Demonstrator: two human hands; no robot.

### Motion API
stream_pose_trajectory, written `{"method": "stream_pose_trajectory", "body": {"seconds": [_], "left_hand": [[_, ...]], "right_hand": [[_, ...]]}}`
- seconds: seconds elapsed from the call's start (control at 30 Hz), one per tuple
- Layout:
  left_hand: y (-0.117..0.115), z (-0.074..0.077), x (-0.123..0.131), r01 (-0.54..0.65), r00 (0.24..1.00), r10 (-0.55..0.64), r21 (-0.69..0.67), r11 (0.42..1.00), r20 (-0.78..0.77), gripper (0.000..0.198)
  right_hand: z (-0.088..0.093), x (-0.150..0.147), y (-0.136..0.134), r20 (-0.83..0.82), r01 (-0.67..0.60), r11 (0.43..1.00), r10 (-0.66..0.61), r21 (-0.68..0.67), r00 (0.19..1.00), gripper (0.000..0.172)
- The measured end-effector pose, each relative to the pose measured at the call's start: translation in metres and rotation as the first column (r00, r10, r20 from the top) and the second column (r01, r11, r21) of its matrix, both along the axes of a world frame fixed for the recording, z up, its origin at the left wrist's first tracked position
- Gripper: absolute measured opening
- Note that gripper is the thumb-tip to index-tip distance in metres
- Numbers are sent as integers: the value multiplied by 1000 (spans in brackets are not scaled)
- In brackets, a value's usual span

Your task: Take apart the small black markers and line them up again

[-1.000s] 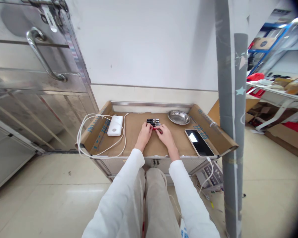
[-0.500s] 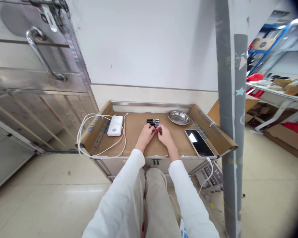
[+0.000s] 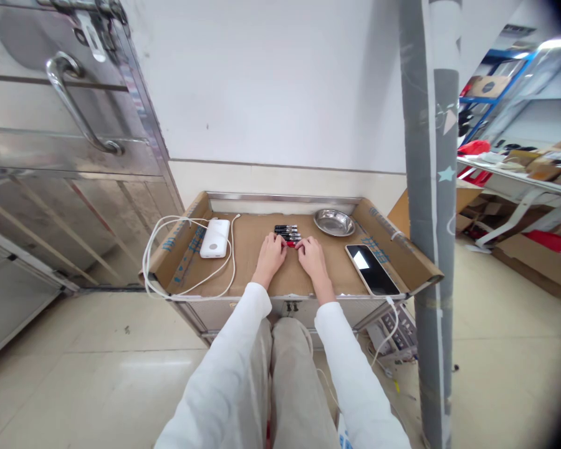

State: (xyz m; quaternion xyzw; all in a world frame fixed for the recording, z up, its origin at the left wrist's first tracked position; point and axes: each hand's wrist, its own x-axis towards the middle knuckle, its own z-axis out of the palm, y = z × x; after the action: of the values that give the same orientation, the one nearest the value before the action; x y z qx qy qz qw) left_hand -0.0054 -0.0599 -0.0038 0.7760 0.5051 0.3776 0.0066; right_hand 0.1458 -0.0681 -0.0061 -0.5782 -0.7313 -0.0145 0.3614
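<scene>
Head-worn view, facing forward and down

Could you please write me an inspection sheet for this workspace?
Surface: brown cardboard, its sides turned up at left and right.
Things at hand: black pens lie side by side; a red pen lies on their near side.
Clutter: power bank at left; steel dish and phone at right.
Hands: left hand and right hand at opposite ends of the red pen; exact grip unclear.
Cables: white cable loops around the power bank; phone cable hangs below the near edge.
Surroundings: metal door left, grey pole right.
</scene>
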Motion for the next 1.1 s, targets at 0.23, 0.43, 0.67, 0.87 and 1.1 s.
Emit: {"method": "stream_pose_trajectory", "body": {"seconds": [0.23, 0.43, 0.67, 0.87, 1.1], "left_hand": [[2, -1, -4, -343, 929, 333, 40, 938, 160, 11], [6, -10, -3, -417, 889, 405, 15, 909, 216, 12], [7, -8, 0, -352, 928, 355, -43, 935, 117, 19], [12, -13, 0, -357, 927, 353, 11, 934, 124, 20], [8, -4, 1, -389, 917, 379, -74, 918, -122, 27]], "right_hand": [[1, 1, -1, -39, 68, 997, -67, 30, 997, 22], [-4, 2, 4, -57, 265, 962, -262, 64, 963, 17], [-7, 2, 5, 30, 225, 973, -227, 45, 974, 18], [-9, 3, 6, 16, 177, 981, -178, 74, 984, 21], [-5, 4, 6, 43, 195, 980, -194, -38, 980, 26]]}}
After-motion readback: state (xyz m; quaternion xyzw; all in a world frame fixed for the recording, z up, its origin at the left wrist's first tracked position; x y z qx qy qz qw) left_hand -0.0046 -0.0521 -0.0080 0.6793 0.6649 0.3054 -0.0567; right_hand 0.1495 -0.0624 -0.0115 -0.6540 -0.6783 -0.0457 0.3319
